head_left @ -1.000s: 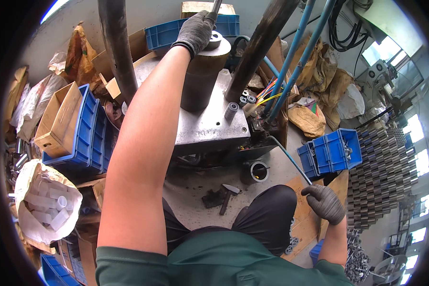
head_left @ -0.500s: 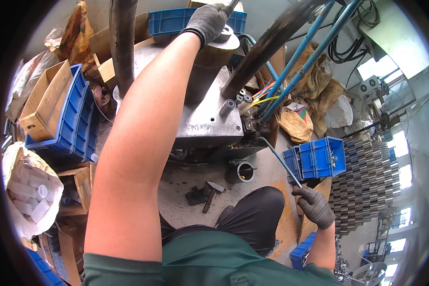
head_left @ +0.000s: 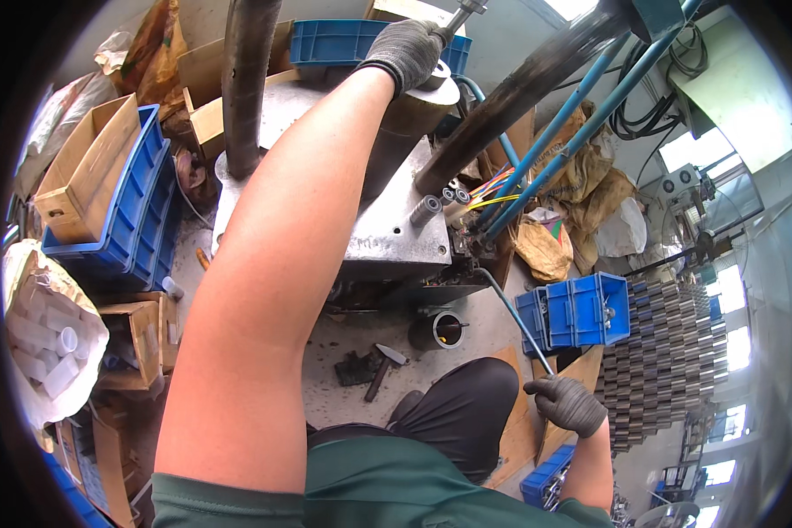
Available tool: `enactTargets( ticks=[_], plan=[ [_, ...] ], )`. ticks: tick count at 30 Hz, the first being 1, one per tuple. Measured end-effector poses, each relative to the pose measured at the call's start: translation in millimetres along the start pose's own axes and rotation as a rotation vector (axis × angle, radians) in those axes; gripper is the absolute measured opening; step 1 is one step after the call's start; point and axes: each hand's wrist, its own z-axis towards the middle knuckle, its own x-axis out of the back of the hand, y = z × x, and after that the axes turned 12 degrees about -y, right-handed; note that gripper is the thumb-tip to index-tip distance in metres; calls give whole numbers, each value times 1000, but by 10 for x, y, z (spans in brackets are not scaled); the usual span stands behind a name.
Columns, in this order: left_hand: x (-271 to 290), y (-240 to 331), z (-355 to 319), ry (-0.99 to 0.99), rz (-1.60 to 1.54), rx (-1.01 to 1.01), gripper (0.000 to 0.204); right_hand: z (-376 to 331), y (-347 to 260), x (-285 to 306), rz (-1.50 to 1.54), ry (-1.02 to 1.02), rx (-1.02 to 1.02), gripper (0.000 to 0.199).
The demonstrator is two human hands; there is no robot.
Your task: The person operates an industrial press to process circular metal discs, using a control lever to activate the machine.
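A heavy grey steel press bed [head_left: 387,233], seen from above, fills the middle of the view, with two thick dark steel columns [head_left: 246,84] rising from it. Over the last second the view has tipped and drawn closer, so the machine sits larger and more to the left than before.

On the bed stands a dull bronze-coloured metal cylinder [head_left: 405,141]. The person's gloved left hand [head_left: 407,50] rests curled over its top end, fingers closed around the rim, just where it was a second ago; that grip has not let go, which suggests the work on the cylinder is still under way.

Blue plastic crates [head_left: 123,211] and open cardboard boxes [head_left: 84,172] crowd the left side. Another blue crate [head_left: 585,308] sits at right.

The gloved right hand [head_left: 570,405], low at right, is closed around the end of a thin grey metal lever rod [head_left: 512,315] that slants up toward the machine. Earlier it hung a little farther right; it has since shifted nearer the knee.

A small hammer [head_left: 383,368] lies on the concrete floor [head_left: 352,339].
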Motion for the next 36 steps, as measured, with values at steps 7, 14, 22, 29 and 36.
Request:
enactTargets(
  ticks=[7,14,22,29,36],
  plan=[
    [-40,-33,20,30,65,-34,36,-29,-1,69,267,213,-9,36],
    [6,-84,145,1,427,-221,27,-8,-2,23,168,236,59,35],
    [0,-306,232,44,239,-344,14,-19,86,54,360,356,130,32],
    [76,-155,91,-116,-497,-68,46,-18,106,-245,78,208,60,24],
    [103,0,-7,-57,-762,-32,47,-101,90,52,64,305,95,25]
  ],
)
